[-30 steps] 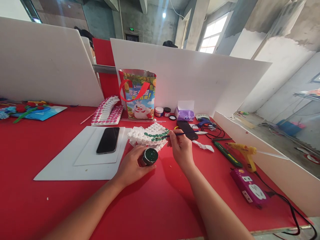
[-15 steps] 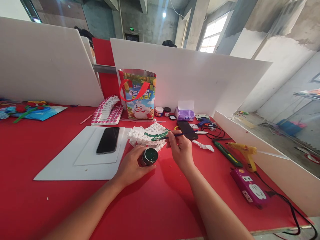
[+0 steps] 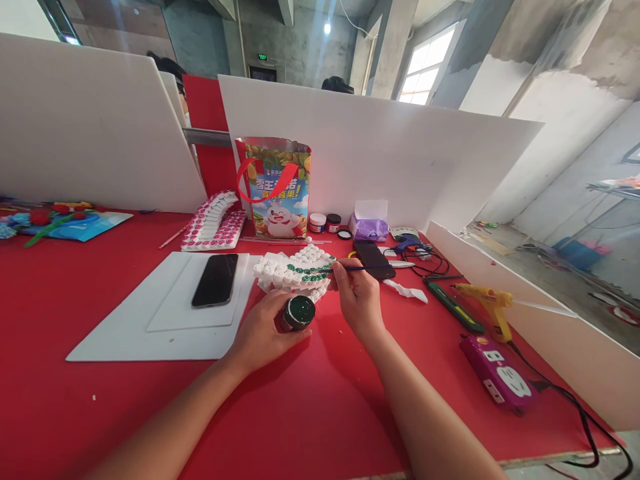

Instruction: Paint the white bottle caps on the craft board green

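Note:
My left hand (image 3: 265, 330) is closed round an open jar of dark green paint (image 3: 300, 312), low in front of a white craft piece (image 3: 273, 272). The piece is made of many small white knobs, and several in its middle and right part are green. In my right hand (image 3: 361, 293) is a thin dark paintbrush (image 3: 367, 268), pinched between thumb and fingers. Its tip points left over the green knobs; whether it touches them I cannot tell.
A black phone (image 3: 215, 280) lies on white boards (image 3: 125, 320) at left. Behind stand a pink-and-white piece (image 3: 233, 230), a gift bag (image 3: 281, 193), small jars (image 3: 317, 223) and wipes (image 3: 370, 229). Rightward are a cutter (image 3: 454, 307), glue gun (image 3: 487, 303) and purple power strip (image 3: 500, 377).
My right hand has shifted slightly left, and the brush lies more level, its tip farther left over the knobs. My left hand and the jar have hardly moved.

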Demonstrator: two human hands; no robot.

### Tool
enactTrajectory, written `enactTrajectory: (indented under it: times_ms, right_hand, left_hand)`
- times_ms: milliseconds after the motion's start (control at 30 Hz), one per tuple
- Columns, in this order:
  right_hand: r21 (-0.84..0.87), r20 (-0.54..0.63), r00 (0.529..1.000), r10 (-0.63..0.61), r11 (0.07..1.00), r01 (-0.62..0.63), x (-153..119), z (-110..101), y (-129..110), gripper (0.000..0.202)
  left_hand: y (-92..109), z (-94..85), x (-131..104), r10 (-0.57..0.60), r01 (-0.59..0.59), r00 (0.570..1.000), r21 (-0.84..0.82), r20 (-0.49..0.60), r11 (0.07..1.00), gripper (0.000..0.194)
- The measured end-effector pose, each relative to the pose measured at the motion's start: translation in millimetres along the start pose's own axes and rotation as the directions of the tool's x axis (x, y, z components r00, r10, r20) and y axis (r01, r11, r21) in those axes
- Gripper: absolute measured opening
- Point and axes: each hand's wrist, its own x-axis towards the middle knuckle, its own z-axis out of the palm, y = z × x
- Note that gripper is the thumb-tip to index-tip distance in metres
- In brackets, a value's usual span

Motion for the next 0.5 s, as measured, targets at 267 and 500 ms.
enactTrajectory:
  times_ms: [267,500]
  right_hand:
    - [-0.041,0.073,0.997,-0.013,0.999,0.016,0.6,2.5,-3.9,0.024]
    - [-0.004,0.049,0.999,0.002,1.000,-0.002,2.4,2.2,-3.3,0.024]
  left_hand:
    - [-1.6,0.7,-0.8,0.001,-0.001,1.000,0.014,-0.002,1.000,0.044]
    - [-0.1,-0.6,0.5,0.002,-0.002,1.000,0.028,0.008,1.000,0.042]
